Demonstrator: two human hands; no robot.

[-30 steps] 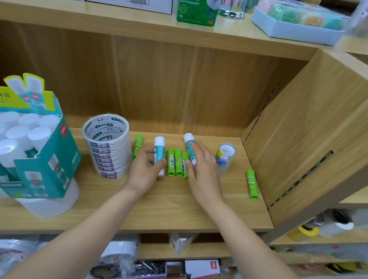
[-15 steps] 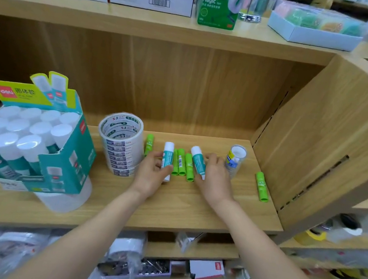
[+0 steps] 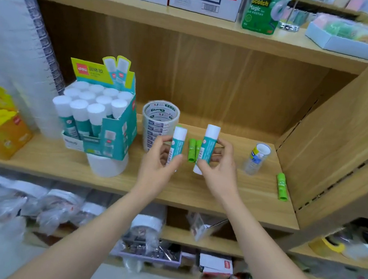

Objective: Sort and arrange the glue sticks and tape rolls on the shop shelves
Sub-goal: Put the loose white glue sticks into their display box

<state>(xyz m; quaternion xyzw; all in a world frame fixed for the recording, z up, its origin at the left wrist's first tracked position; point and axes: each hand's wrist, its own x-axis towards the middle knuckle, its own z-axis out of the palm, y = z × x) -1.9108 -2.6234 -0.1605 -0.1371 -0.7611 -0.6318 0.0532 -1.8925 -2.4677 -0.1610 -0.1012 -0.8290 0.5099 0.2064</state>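
Glue sticks in hand: two teal-and-white sticks, a second ago lying flat on the shelf (image 3: 193, 194) under the palms, are now lifted clear of it and held upright, white caps up.
Left hand (image 3: 158, 166): fingers closed around the shorter teal stick (image 3: 177, 145), thumb on its right side, gripping near the lower half.
Right hand (image 3: 219, 166): fingers wrapped around the taller teal stick (image 3: 208, 144), its white base showing below the thumb.
Green sticks: two small green ones (image 3: 193, 150) remain lying on the shelf between and behind the hands; before, they sat between the two teal sticks in one row. Another green stick (image 3: 281, 186) lies alone, well apart to the right, unmoved.
Display box (image 3: 107, 132): open teal carton of white-capped sticks of the same kind, left of the hands, resting on a white roll (image 3: 105, 165).
Tape rolls: a stack of clear tape (image 3: 157, 123) just behind the left hand; a small clear roll stack (image 3: 257, 158) stands to the right.
Meaning for the task: the teal sticks have been separated from the green ones, so sorting by kind is under way; judging by the matching caps, the carton looks like their likely home.
Left to do: green sticks are still scattered and need gathering.
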